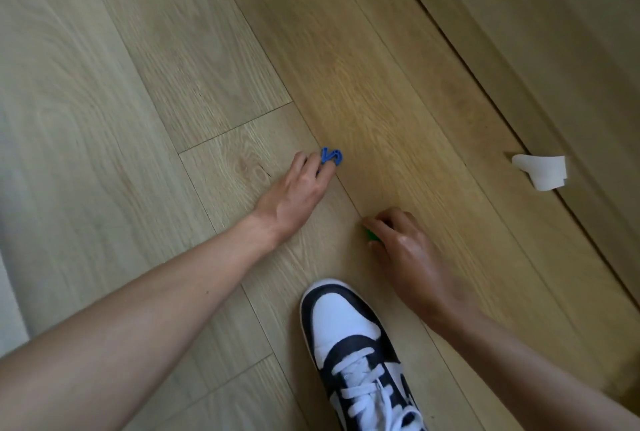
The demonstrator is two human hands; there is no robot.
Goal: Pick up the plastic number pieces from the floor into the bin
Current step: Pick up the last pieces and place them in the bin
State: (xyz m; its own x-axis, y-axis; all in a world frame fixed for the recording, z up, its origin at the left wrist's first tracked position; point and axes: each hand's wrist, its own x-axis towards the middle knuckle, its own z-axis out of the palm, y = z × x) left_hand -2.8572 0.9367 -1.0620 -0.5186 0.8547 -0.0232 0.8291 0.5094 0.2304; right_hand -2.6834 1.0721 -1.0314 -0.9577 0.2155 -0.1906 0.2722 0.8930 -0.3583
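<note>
A blue plastic number piece (331,156) lies on the wooden floor (138,84) near the middle of the view. My left hand (298,193) reaches out low over the floor, its fingertips pinched on the near edge of this blue piece. My right hand (398,243) is curled close to the floor, and a green plastic piece (371,235) peeks out from under its fingers; most of that piece is hidden. No bin is in view.
My foot in a black and white sneaker (356,358) stands just below the two hands. A wooden skirting board or furniture base (519,84) runs diagonally along the right. A white curled strip of tape or plastic (542,171) sits on it.
</note>
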